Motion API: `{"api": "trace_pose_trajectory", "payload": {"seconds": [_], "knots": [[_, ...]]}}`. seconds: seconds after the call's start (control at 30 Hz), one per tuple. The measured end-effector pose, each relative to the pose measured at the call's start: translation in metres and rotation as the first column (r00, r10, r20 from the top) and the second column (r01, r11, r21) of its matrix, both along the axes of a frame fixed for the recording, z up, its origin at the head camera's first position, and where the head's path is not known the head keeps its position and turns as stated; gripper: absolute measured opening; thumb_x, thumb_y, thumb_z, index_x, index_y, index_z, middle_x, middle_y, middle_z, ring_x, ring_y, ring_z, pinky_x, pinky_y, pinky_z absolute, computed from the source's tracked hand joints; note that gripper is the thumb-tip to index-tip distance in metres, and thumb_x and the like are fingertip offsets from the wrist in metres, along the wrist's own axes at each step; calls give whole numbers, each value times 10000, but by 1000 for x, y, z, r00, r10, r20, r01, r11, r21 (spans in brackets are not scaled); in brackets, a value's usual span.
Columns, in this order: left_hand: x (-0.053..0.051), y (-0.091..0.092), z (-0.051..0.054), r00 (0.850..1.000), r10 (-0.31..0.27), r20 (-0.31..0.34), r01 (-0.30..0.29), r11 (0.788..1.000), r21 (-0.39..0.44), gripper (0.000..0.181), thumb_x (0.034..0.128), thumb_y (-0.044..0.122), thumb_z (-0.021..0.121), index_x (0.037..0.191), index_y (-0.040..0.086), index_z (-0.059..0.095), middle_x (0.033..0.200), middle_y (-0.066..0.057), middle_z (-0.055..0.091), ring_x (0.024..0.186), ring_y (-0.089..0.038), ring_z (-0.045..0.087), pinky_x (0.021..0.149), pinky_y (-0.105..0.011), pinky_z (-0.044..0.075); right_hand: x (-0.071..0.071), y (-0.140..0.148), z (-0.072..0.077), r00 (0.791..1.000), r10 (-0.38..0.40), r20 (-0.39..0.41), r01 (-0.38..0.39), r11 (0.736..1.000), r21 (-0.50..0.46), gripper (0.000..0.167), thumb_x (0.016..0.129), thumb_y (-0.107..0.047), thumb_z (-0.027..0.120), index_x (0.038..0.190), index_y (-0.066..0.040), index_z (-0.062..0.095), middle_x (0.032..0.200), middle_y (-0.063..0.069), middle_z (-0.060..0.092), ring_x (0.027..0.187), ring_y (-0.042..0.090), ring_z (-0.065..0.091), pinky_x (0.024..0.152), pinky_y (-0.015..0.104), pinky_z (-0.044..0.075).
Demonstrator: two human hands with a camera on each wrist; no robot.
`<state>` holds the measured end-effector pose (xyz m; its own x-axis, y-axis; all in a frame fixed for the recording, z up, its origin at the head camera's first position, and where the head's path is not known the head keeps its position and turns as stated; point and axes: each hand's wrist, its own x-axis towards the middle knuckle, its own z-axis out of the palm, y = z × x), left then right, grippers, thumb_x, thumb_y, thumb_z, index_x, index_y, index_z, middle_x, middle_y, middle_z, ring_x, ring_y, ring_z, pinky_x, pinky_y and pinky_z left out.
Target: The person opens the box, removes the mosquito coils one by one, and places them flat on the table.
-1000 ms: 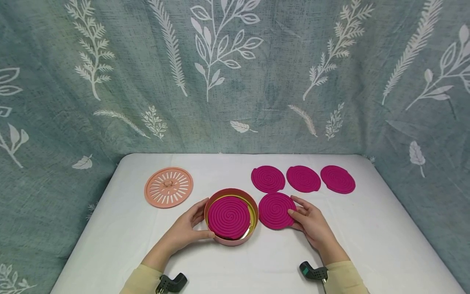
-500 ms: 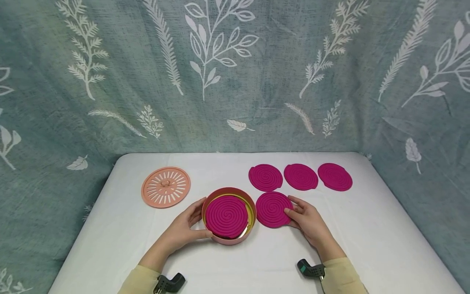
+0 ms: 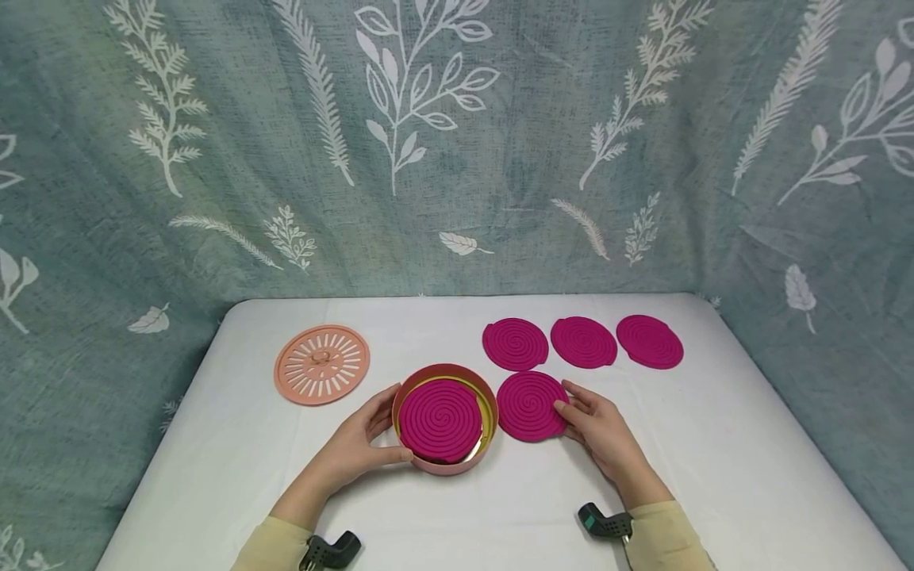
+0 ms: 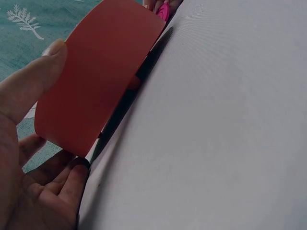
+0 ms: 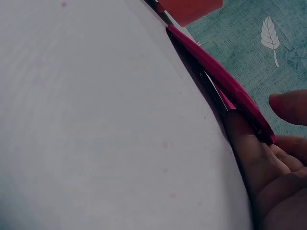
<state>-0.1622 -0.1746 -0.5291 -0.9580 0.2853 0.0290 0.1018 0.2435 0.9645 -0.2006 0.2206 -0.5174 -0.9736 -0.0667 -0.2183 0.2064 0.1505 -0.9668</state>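
In the head view my left hand grips the left side of a round coral-pink tin, thumb at the front, fingers behind. Inside the tin's yellow interior lies a magenta spiral mosquito coil. The left wrist view shows the tin's smooth outer wall between thumb and fingers. My right hand holds another magenta coil by its right edge, just right of the tin. In the right wrist view that coil is tilted, its near edge raised, with fingers beneath and the thumb above.
A slotted peach lid with a small ring handle lies at the back left. Three more magenta coils, the left one, the middle one and the right one, lie along the back right of the white table. Patterned curtains surround it.
The head view has shifted a little, so everything sits slightly further left. Both hands keep their holds on the tin and the coil; nothing else has visibly moved.
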Motion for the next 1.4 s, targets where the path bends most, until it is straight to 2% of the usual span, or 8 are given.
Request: {"api": "trace_pose_trajectory", "payload": {"seconds": [0.13, 0.27, 0.43, 0.6, 0.8, 1.07, 1.4], "knots": [[0, 0, 0, 1000, 8, 10, -8, 1000, -6, 1068, 644, 357, 942, 1529, 271, 352, 1503, 11, 426, 1371, -146, 416, 1110, -235, 373, 2, 0, 1, 1000, 7, 3, -7, 1000, 2, 643, 980, -187, 643, 1513, 11, 344, 1318, 240, 547, 1048, 102, 624, 876, 276, 586], [1, 0, 1, 999, 19, 29, -18, 1000, -19, 1073, 631, 392, 943, 1524, 301, 355, 1491, 55, 431, 1357, -100, 422, 1097, -205, 379, 3, 2, 3, 1000, 0, -14, 0, 1000, 18, 636, 983, -180, 637, 1507, 29, 344, 1375, 265, 504, 1150, 174, 596, 911, 283, 566], [1, 0, 2, 1000, 15, 27, -14, 1000, -13, 1075, 636, 374, 944, 1526, 293, 347, 1499, 35, 425, 1365, -115, 416, 1102, -214, 378, 4, 7, 6, 1000, -2, -24, 3, 999, 35, 657, 975, -191, 652, 1509, 31, 341, 1423, 270, 466, 1219, 229, 561, 938, 278, 549], [0, 0, 1, 1000, 6, 26, -6, 1000, 4, 1065, 650, 315, 945, 1527, 285, 341, 1508, 10, 419, 1373, -134, 408, 1115, -236, 376, 7, 12, 7, 999, 8, -46, -8, 1000, 11, 681, 968, -185, 662, 1512, 42, 321, 1412, 281, 477, 1194, 179, 582, 957, 271, 534], [0, 0, 0, 1000, 13, 23, -13, 1000, -15, 1080, 639, 377, 941, 1531, 286, 338, 1507, 16, 419, 1375, -136, 407, 1111, -227, 370, 9, 15, 10, 997, 11, -71, -13, 1000, -27, 675, 971, -177, 658, 1511, 44, 319, 1373, 304, 501, 1145, 142, 616, 963, 272, 531], [0, 1, 0, 1000, 17, 18, -17, 1000, -14, 1091, 631, 381, 943, 1534, 263, 342, 1507, 7, 421, 1378, -154, 409, 1105, -228, 373, 10, 17, 9, 995, 20, -97, -27, 997, -66, 665, 972, -147, 650, 1512, 47, 314, 1387, 312, 485, 1161, 142, 612, 975, 286, 524], [0, 1, 1, 999, 25, 37, -24, 1000, -16, 1083, 629, 377, 946, 1526, 292, 347, 1506, 26, 419, 1373, -132, 409, 1106, -220, 374, 10, 18, 10, 997, 10, -76, -15, 998, -58, 652, 968, -171, 660, 1514, 6, 349, 1389, 285, 502, 1156, 146, 619, 966, 300, 532]]}}
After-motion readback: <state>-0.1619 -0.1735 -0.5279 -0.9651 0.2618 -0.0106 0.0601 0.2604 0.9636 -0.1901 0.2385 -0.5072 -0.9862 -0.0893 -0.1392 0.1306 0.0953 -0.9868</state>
